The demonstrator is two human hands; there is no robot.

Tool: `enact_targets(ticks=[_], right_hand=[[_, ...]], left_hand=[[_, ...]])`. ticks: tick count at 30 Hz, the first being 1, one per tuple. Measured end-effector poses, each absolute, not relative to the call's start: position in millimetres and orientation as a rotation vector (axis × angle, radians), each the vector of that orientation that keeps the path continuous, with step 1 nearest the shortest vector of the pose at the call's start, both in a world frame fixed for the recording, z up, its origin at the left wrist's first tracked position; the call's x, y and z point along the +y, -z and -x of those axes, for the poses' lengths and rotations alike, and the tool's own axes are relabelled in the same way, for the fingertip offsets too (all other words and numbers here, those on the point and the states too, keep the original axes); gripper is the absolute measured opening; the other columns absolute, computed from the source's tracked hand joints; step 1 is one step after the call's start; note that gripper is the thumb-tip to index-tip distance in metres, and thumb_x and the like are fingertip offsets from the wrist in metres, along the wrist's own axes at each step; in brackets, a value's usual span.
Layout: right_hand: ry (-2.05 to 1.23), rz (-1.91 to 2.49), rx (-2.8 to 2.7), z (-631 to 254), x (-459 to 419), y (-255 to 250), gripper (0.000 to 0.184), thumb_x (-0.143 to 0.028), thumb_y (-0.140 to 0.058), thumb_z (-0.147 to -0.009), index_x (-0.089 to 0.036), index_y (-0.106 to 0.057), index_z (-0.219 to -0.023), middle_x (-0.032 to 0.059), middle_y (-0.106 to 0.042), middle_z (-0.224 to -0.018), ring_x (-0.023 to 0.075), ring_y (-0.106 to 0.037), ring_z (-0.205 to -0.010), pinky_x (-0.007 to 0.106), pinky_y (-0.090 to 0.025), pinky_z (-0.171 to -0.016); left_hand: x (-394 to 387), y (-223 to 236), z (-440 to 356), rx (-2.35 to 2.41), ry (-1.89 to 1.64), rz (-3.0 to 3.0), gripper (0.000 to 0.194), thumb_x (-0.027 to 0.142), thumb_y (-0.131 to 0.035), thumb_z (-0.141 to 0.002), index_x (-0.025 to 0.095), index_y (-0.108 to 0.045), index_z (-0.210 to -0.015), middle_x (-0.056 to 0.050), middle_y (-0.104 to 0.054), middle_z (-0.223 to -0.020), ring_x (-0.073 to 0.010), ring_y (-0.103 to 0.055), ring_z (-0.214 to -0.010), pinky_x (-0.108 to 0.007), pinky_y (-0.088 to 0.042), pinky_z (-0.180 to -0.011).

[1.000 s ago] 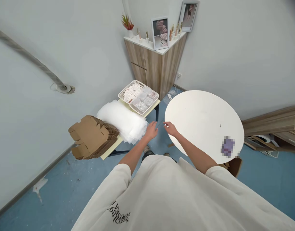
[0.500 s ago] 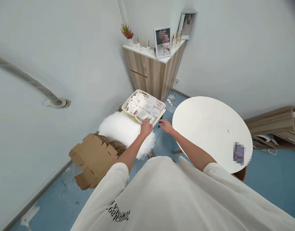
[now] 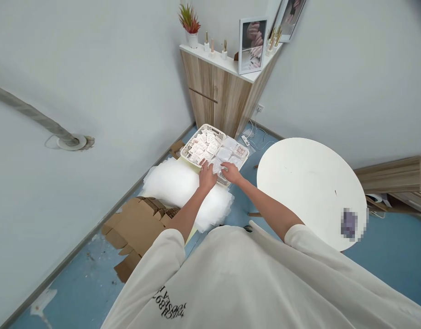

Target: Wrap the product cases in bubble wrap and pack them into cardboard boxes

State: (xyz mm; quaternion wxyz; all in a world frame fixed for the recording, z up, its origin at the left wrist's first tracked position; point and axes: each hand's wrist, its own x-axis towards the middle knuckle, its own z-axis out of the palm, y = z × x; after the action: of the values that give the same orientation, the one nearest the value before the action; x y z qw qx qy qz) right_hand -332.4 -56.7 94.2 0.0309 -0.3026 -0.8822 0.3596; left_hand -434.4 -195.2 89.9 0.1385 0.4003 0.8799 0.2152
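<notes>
Two white baskets stand side by side in front of me. Small white printed packets fill the left basket (image 3: pixel 184 153), and flat clear plastic packs (image 3: pixel 224 153) lie in the right basket (image 3: pixel 245 161). At the near end of the right basket, a clear plastic pack (image 3: pixel 216 165) shows between my hands. My left hand (image 3: pixel 207 177) has its fingers bent over the left edge of this pack. My right hand (image 3: pixel 231 173) reaches in from the right, its fingers closed on the other side. The fingertips are partly hidden.
White foam sheets (image 3: pixel 183 183) are stacked just nearer than the baskets, with flattened cardboard boxes (image 3: pixel 138 224) to the left. A round white table (image 3: pixel 309 178) stands at right. Behind is a wooden corner cabinet (image 3: pixel 220 91); a power strip (image 3: pixel 245 140) lies on the floor.
My right hand has moved in from beside the basket onto the clear pack. My left hand has shifted slightly toward the basket's left side. The view has tilted and turned a little.
</notes>
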Motion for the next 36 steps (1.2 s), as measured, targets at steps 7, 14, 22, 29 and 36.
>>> enact_targets(ticks=[7, 14, 22, 29, 36], right_hand=[[-1.086, 1.020, -2.740, 338, -63, -103, 0.038, -0.024, -0.055, -0.090, -0.028, -0.065, -0.126, 0.0037, -0.063, -0.138, 0.0341, -0.049, -0.129, 0.058, -0.035, -0.111], [-1.121, 1.006, -2.645, 342, -65, -115, 0.040, -0.024, -0.054, -0.089, -0.028, -0.063, -0.128, 0.0036, -0.062, -0.137, 0.0311, -0.051, -0.129, 0.056, -0.033, -0.113], [-1.018, 0.979, -2.396, 306, -42, -128, 0.038, -0.022, -0.049, -0.089, -0.023, -0.064, -0.123, 0.0077, -0.064, -0.127, 0.0256, -0.058, -0.119, 0.044, -0.043, -0.108], [-0.946, 1.120, -2.226, 215, -6, -133, 0.037, -0.020, -0.047, -0.086, -0.020, -0.065, -0.118, 0.0089, -0.065, -0.118, 0.0233, -0.061, -0.111, 0.040, -0.047, -0.103], [-1.012, 1.313, -2.073, 91, 19, -120, 0.035, -0.021, -0.046, -0.088, -0.023, -0.064, -0.118, 0.0079, -0.065, -0.120, 0.0209, -0.063, -0.107, 0.038, -0.051, -0.098]], left_hand=[[-195, -85, 442, 2.491, -0.658, -1.221, 0.061, 0.026, -0.062, -0.087, 0.020, -0.043, -0.145, -0.016, -0.037, -0.157, -0.0355, -0.033, -0.147, -0.051, -0.037, -0.115], [-195, -106, 445, 2.526, -0.747, -1.209, 0.066, 0.026, -0.062, -0.085, 0.020, -0.038, -0.146, -0.014, -0.045, -0.152, -0.0360, -0.034, -0.145, -0.050, -0.037, -0.113], [-162, -137, 419, 2.476, -0.731, -1.323, 0.071, 0.030, -0.061, -0.087, 0.023, -0.031, -0.151, -0.013, -0.044, -0.153, -0.0375, -0.037, -0.143, -0.051, -0.031, -0.115], [-110, -147, 348, 2.309, -0.720, -1.558, 0.063, 0.032, -0.059, -0.092, 0.024, -0.036, -0.150, -0.012, -0.046, -0.153, -0.0350, -0.039, -0.141, -0.048, -0.034, -0.112], [-63, -136, 247, 2.111, -0.650, -1.721, 0.065, 0.029, -0.060, -0.090, 0.027, -0.037, -0.150, -0.012, -0.051, -0.147, -0.0362, -0.039, -0.140, -0.050, -0.033, -0.110]])
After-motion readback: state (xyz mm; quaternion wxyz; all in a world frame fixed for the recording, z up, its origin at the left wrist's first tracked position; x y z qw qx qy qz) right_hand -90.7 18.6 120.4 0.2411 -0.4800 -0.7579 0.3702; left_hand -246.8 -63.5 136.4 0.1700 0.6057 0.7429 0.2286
